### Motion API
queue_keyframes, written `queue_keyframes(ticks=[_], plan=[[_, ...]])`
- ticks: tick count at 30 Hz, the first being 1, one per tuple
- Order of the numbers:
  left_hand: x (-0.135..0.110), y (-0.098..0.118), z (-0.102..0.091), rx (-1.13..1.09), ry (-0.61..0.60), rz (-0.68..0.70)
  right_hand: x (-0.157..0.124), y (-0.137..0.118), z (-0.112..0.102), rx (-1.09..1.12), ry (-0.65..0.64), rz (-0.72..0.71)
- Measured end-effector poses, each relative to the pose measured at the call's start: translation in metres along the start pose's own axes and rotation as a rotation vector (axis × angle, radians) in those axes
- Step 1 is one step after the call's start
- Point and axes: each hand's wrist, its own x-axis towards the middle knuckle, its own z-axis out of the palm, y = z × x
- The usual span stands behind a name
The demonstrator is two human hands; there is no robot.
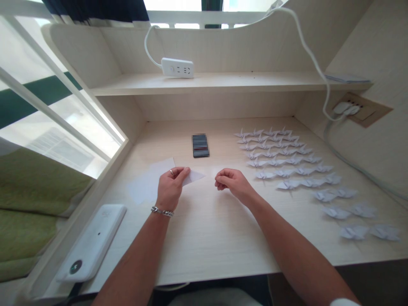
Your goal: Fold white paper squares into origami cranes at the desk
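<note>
My left hand, with a ring on a finger and a chain bracelet at the wrist, pinches a small folded piece of white paper between thumb and fingers. The paper's pointed end sticks out to the right. A short gap away, my right hand is held just above the desk, its fingers curled and pressed together, and nothing shows in them. Flat white paper sheets lie on the desk beside and partly behind my left hand. To the right, several rows of folded white paper cranes stand on the desk.
Beyond my hands lies a dark phone. A long white device rests at the desk's left edge. On the shelf sits a white power strip. A white cable hangs down to the wall socket at right.
</note>
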Motion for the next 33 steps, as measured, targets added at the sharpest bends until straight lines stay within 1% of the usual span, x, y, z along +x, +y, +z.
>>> queue_keyframes(ticks=[5, 7, 9, 12, 15, 17, 20, 26, 29, 31, 33], plan=[[-0.012, 0.005, 0.014, 0.115, -0.117, -0.001, 0.004, 0.006, 0.007, 0.006, 0.022, -0.072], [-0.014, 0.006, 0.014, 0.14, -0.203, -0.016, 0.005, 0.009, 0.006, -0.003, 0.054, -0.071], [-0.014, 0.007, 0.013, 0.184, -0.313, -0.015, 0.005, 0.01, 0.004, -0.035, 0.067, -0.07], [-0.016, 0.007, 0.012, 0.366, -0.44, 0.074, 0.004, 0.011, 0.002, -0.195, 0.019, -0.091], [-0.019, 0.008, 0.014, 0.549, -0.508, 0.173, 0.003, 0.011, 0.003, -0.366, 0.003, -0.12], [-0.02, 0.008, 0.015, 0.588, -0.524, 0.193, 0.003, 0.011, 0.002, -0.404, 0.048, -0.124], [-0.02, 0.01, 0.016, 0.587, -0.538, 0.183, 0.004, 0.009, -0.001, -0.369, 0.123, -0.103], [-0.019, 0.016, 0.013, 0.582, -0.553, 0.166, 0.008, 0.006, -0.01, -0.307, 0.191, -0.071], [-0.016, 0.014, 0.009, 0.573, -0.547, 0.133, 0.011, 0.006, -0.018, -0.28, 0.25, -0.081], [-0.015, 0.01, 0.008, 0.527, -0.525, 0.117, 0.011, 0.007, -0.02, -0.264, 0.262, -0.089], [-0.014, 0.005, 0.009, 0.459, -0.527, 0.098, 0.01, 0.008, -0.018, -0.281, 0.24, -0.086]])
